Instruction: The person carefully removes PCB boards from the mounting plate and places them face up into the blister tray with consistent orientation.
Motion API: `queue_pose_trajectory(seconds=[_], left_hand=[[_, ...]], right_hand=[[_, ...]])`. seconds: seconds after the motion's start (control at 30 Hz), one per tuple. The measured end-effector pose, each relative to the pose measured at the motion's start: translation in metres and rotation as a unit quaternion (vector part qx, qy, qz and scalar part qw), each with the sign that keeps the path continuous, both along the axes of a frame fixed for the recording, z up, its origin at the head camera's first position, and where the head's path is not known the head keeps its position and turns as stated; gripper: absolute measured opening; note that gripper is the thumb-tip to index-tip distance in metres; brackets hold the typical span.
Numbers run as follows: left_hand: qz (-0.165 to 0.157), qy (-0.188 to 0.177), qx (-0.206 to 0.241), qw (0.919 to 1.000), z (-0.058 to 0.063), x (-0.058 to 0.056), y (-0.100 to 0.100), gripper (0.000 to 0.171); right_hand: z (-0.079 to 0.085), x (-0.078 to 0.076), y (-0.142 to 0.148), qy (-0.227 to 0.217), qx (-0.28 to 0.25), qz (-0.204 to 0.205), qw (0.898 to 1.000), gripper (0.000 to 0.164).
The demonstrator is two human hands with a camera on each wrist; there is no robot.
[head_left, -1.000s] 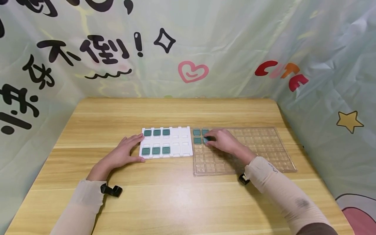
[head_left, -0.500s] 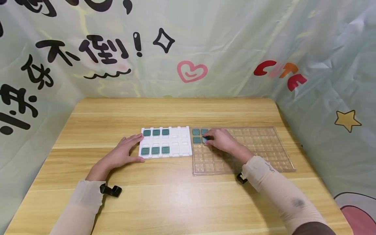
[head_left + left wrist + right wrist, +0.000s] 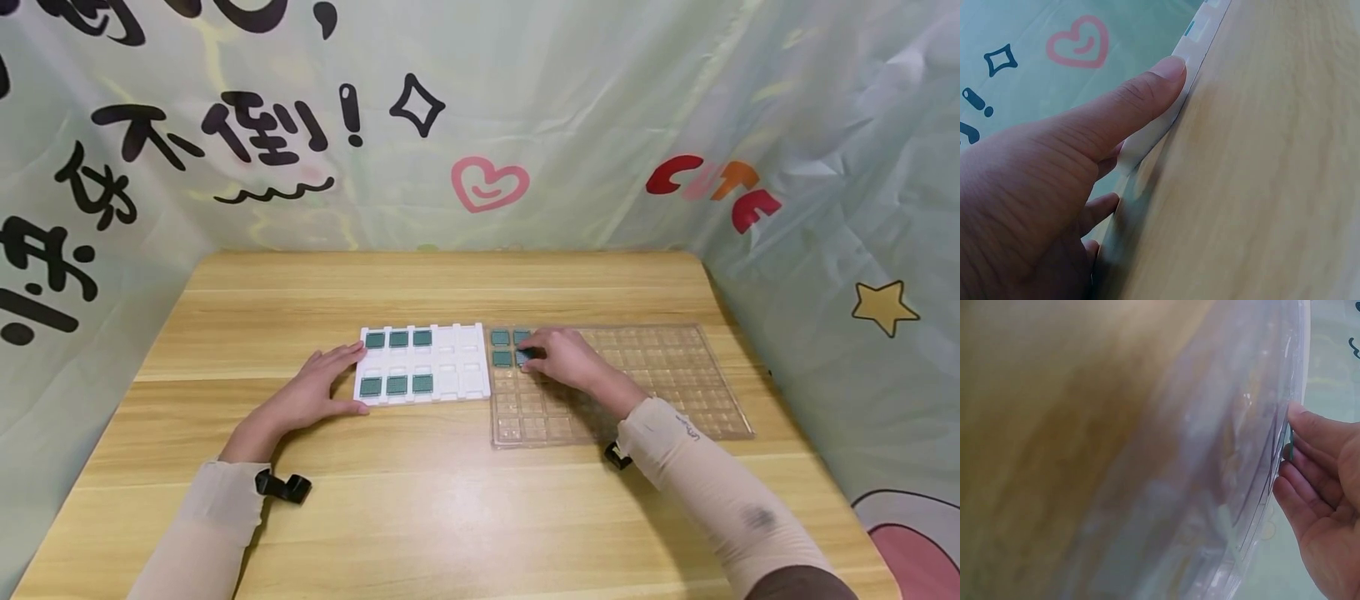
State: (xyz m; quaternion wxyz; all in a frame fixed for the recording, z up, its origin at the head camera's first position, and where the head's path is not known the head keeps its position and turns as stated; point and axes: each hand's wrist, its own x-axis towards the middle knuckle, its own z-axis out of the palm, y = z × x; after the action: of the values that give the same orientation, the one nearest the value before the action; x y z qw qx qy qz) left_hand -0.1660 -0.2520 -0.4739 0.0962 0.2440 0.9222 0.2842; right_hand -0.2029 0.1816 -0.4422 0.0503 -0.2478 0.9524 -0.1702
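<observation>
Desk [image 3: 420, 500] barely changed; I saw right hand [image 3: 564, 358] still pinching green chip [image 3: 522, 359] near back-left corner of clear tray [image 3: 560, 429], so unreleased. Left hand [image 3: 315, 392] lay relaxed against left edge of white tray [image 3: 450, 385].

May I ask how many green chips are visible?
10 chips: six in the white tray, three per row; four at the clear tray, where the right hand may hide more.

From here, the right hand [image 3: 566, 358] partly hides two green chips [image 3: 521, 336] near the clear tray [image 3: 690, 379]'s far left corner; I can't read the tiny cuff scrawl [image 3: 687, 427].
</observation>
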Motion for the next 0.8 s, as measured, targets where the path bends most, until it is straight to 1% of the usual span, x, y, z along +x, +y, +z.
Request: queue_pose_trajectory(seconds=[0.23, 0.57, 0.8], left_hand=[[0.003, 0.002, -0.003, 1.0000, -0.0002, 0.0019, -0.0003, 0.104], [0.003, -0.001, 0.000, 1.0000, 0.0020, 0.0013, 0.0003, 0.105], [0.003, -0.003, -0.006, 1.0000, 0.0011, 0.0010, -0.0004, 0.104]], right_hand=[[-0.0006, 0.0008, 0.0007, -0.005, 0.001, 0.003, 1.000, 0.037], [0.0015, 0.0008, 0.0004, -0.005, -0.002, 0.006, 1.000, 0.037], [0.0035, 0.0009, 0.0001, -0.017, -0.004, 0.007, 1.000, 0.040]])
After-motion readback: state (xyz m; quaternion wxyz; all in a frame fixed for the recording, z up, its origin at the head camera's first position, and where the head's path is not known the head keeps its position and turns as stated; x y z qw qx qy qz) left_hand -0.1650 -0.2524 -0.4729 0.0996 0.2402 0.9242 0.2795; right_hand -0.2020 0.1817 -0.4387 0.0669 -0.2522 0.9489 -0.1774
